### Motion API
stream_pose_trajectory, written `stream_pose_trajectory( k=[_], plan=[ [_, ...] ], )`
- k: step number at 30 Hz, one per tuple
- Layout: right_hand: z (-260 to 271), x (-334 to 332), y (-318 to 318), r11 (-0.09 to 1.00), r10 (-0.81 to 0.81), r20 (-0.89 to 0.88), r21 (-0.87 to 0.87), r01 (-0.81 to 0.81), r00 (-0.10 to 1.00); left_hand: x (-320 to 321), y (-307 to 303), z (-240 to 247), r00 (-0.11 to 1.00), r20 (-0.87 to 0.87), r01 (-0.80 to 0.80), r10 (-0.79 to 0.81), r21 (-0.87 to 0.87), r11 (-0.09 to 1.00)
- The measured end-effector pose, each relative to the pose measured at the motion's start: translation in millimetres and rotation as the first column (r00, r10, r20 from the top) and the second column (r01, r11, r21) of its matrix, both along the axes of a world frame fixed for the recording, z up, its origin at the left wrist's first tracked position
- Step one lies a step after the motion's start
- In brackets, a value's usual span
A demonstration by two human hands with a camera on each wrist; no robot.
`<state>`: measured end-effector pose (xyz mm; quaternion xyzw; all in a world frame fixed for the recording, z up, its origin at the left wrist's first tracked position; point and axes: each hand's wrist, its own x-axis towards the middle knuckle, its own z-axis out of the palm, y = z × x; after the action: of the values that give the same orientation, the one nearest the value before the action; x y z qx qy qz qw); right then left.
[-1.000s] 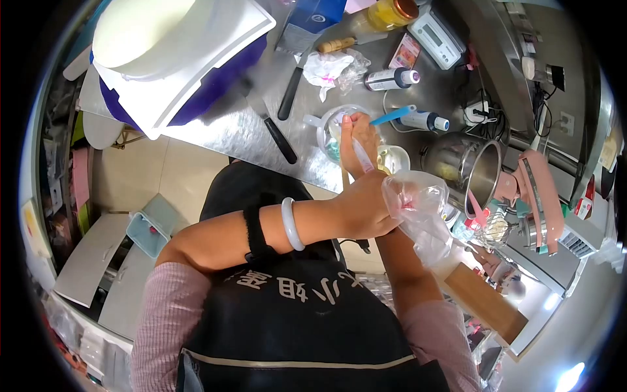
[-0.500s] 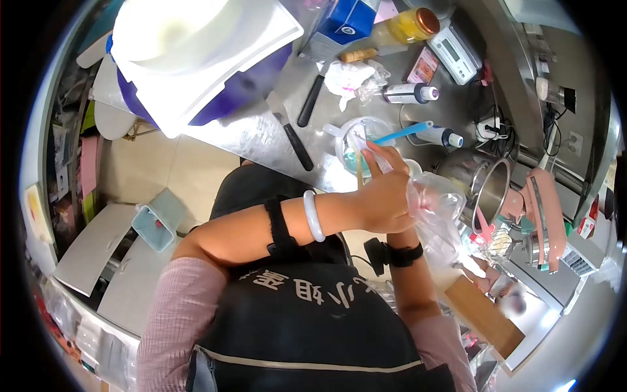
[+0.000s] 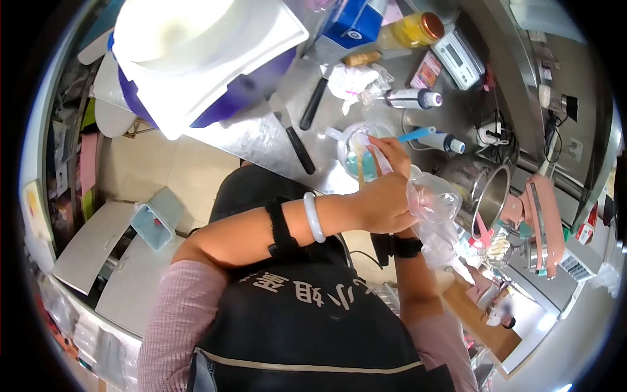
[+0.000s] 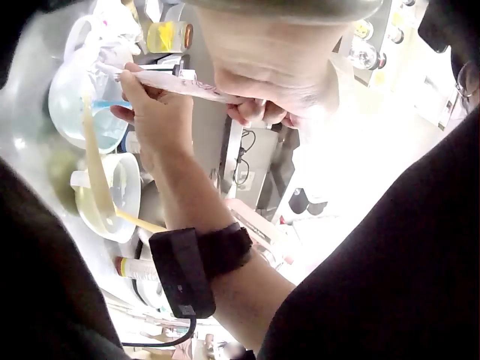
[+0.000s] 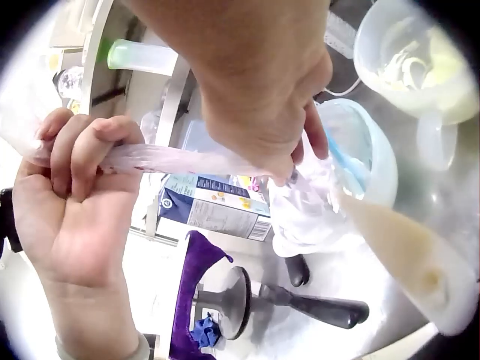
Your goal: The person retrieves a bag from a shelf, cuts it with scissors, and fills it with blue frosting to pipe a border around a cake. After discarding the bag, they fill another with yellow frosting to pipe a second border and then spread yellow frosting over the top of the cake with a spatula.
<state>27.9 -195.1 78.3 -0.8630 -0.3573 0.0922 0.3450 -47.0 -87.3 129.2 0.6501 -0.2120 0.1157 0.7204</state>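
Note:
A narrow, twisted clear plastic bag [image 5: 180, 159] with a pinkish tint stretches between both hands. My left hand [image 3: 384, 204] has its fingers curled round one end, and loose plastic [image 3: 436, 215] puffs out beyond the fist. Closer to the cup, my right hand [image 4: 161, 116] pinches the bag between thumb and fingers. Its crumpled white lower part [image 5: 307, 191] hangs into a translucent cup [image 4: 64, 112]. Inside that cup is teal stuff [image 3: 367, 168], with a blue handle [image 3: 417, 134] and a cream-coloured spatula [image 5: 405, 251] leaning at the rim.
A second translucent jug [image 5: 450, 101] holds pale cream. Black-handled knives [image 3: 300, 150], bottles [image 3: 415, 98], crumpled tissue [image 3: 353, 81] and a scale [image 3: 457, 59] lie on the steel table. A steel bowl [image 3: 499, 189] and pink mixer [image 3: 545, 225] stand at the right, a white cake-like block [image 3: 176, 39] at the left.
The head view has shifted. My right hand has slid along the bag away from the cup, toward my left hand, uncovering more of the cup. The left hand keeps its grip.

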Motion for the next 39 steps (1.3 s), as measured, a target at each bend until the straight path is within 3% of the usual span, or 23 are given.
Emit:
stream_pose_trajectory(
  k=[2,5,10,12,19,25,28,31,33,37,39],
  plan=[
    [2,1,1,1.000,-0.024,-0.083,-0.020,0.023,0.996,-2,-2,-2,0.998,-0.058,-0.007,0.009,0.026,1.000],
    [-7,8,-1,0.998,0.047,-0.056,-0.043,-0.049,0.997,-2,1,2,0.998,-0.056,0.001,0.003,0.063,0.998],
    [-17,7,8,0.999,-0.030,-0.034,-0.041,0.028,0.999,-5,-5,-4,0.999,-0.043,-0.017,0.022,0.100,0.995],
    [-23,9,7,0.999,-0.035,0.006,-0.032,0.035,0.999,-4,-9,-6,0.997,0.004,-0.082,0.081,0.041,0.996],
    [-22,8,10,0.993,-0.017,0.109,-0.116,0.030,0.994,-10,-9,0,0.999,0.015,-0.044,0.043,0.050,0.998],
    [-23,7,16,0.994,0.041,0.239,-0.105,-0.016,0.970,-22,2,18,1.000,0.013,0.021,-0.024,0.208,0.978],
    [-23,6,17,0.995,0.045,0.243,-0.095,-0.023,0.969,-27,3,21,0.990,0.113,-0.108,0.086,0.207,0.972],
    [-17,4,21,0.993,0.044,0.226,-0.116,-0.018,0.973,-31,4,26,0.997,0.050,-0.062,0.054,0.187,0.980],
    [-9,2,23,0.990,0.077,0.233,-0.129,-0.047,0.969,-38,7,30,1.000,-0.011,0.027,-0.025,0.296,0.955],
    [-8,7,18,0.978,0.123,0.219,-0.194,-0.080,0.968,-50,27,60,1.000,-0.001,0.018,-0.018,0.208,0.978],
    [-8,10,13,0.967,0.056,0.180,-0.255,-0.009,0.982,-56,46,90,0.978,0.045,0.172,-0.201,0.360,0.917]
  ],
)
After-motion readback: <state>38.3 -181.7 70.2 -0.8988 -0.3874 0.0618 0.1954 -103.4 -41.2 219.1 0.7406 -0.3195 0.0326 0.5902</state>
